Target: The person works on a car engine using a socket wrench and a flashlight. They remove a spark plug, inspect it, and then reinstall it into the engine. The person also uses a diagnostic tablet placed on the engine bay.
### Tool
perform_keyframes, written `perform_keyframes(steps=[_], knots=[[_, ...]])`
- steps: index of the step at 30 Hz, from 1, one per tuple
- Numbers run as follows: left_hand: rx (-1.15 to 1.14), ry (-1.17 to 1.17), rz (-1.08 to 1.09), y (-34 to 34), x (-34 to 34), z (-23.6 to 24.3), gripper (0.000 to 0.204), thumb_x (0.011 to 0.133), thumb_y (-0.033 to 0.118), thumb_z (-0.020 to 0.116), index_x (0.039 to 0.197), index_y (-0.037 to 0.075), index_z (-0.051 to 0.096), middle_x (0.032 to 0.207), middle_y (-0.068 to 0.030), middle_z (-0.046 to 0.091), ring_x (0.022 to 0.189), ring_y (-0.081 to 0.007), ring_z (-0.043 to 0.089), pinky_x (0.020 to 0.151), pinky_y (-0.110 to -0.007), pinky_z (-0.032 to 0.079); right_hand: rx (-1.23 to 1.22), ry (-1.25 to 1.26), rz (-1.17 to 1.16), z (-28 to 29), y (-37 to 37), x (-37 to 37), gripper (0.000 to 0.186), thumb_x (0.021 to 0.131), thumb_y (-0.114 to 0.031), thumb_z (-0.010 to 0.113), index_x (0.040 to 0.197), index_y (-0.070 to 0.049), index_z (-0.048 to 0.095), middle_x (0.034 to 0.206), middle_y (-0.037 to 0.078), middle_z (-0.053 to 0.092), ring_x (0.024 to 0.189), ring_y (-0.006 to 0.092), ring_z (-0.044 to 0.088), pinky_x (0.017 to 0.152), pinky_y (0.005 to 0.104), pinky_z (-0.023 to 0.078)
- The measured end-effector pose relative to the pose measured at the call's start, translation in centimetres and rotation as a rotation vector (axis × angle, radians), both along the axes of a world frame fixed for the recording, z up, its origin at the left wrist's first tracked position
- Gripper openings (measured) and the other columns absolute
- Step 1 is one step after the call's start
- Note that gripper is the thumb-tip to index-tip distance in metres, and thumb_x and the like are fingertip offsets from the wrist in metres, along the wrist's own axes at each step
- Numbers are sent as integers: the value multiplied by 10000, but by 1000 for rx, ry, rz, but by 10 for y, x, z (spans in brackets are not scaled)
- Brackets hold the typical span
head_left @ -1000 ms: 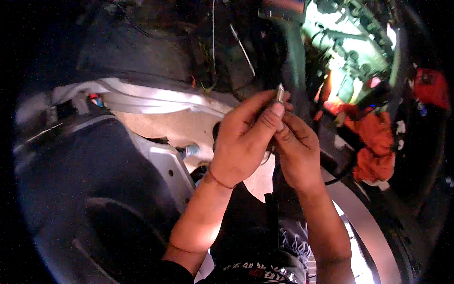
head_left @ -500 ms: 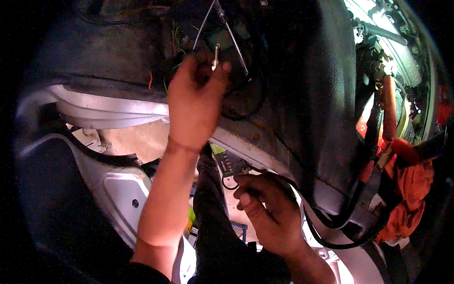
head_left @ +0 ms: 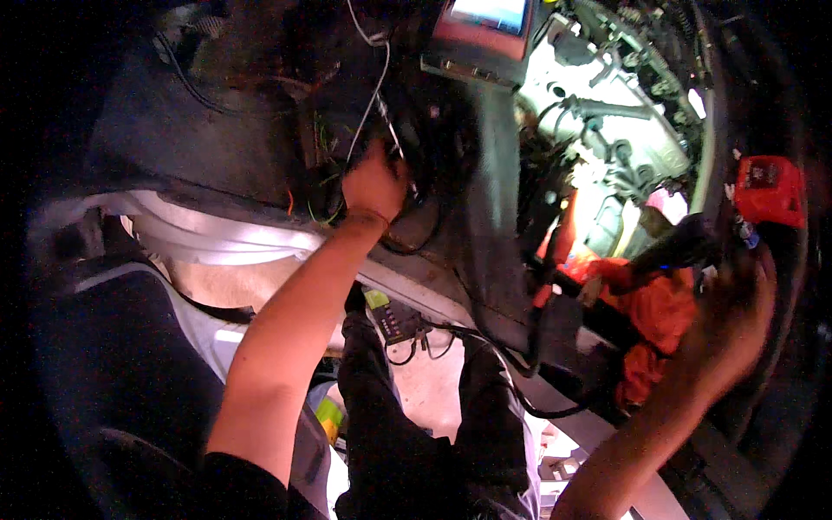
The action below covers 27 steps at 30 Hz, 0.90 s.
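Observation:
My left hand [head_left: 374, 184] reaches forward onto the dark carpeted panel [head_left: 234, 156], its fingers curled in shadow. Whatever it grips there is hidden. Right beside it run a thin white cord [head_left: 380, 82] and a slim shiny metal rod [head_left: 392, 130]. Thin green wires [head_left: 322, 143] stick up to its left. My right hand [head_left: 741, 290] is stretched out to the far right and smeared by motion. Close to its fingers are a small silver-and-blue piece [head_left: 747, 232] and a red device [head_left: 770, 191]; whether it holds anything is unclear.
An orange-red cloth [head_left: 659, 308] lies left of my right hand, by a black hose [head_left: 555, 409]. Brightly lit vehicle parts [head_left: 615, 147] fill the upper right. A screen device [head_left: 481, 39] stands at the top. Below, a dark box with a row of buttons [head_left: 397, 322] sits near my legs.
My right hand has swung from the lower middle to the far right. My left hand has closed near the rod; the metal piece seen at its fingers is now hidden. The view has shifted right.

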<state>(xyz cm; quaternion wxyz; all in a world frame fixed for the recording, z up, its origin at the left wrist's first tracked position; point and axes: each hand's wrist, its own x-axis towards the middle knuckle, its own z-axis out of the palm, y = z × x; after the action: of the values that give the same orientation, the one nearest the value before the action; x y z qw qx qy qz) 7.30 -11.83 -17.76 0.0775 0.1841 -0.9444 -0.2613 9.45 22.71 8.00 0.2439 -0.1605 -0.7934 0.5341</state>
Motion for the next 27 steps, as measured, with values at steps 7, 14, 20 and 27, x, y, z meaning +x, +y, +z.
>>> perform_keyframes(steps=[7,14,20,27], knots=[[-200,111,-81,14,13,-27,233,818,190,645,983,59,545,959,-160,608,898,-400,595,672,-511,523,-441,-751,226,-123,68,-215,447,949,-396,612,1260,-76,575,1099,103,642,870,217,661,851,435,539],[-202,77,-67,13,13,-42,225,798,182,628,974,62,552,987,-150,559,921,-394,561,684,-511,512,-433,-532,156,-144,25,-213,259,895,-283,688,1047,-76,657,875,49,656,726,166,667,596,275,545],[-251,107,-57,14,12,-41,221,777,160,623,965,60,565,963,-154,553,900,-400,557,688,-524,502,-306,-393,795,-107,-18,-204,345,886,-252,733,1086,11,631,959,112,675,763,181,680,644,279,557],[-359,270,-99,13,11,-50,232,778,179,625,954,52,545,966,-169,549,893,-405,551,692,-522,500,238,-613,493,-133,15,-206,180,950,-150,591,1020,3,656,770,-3,622,574,48,519,443,215,397]])
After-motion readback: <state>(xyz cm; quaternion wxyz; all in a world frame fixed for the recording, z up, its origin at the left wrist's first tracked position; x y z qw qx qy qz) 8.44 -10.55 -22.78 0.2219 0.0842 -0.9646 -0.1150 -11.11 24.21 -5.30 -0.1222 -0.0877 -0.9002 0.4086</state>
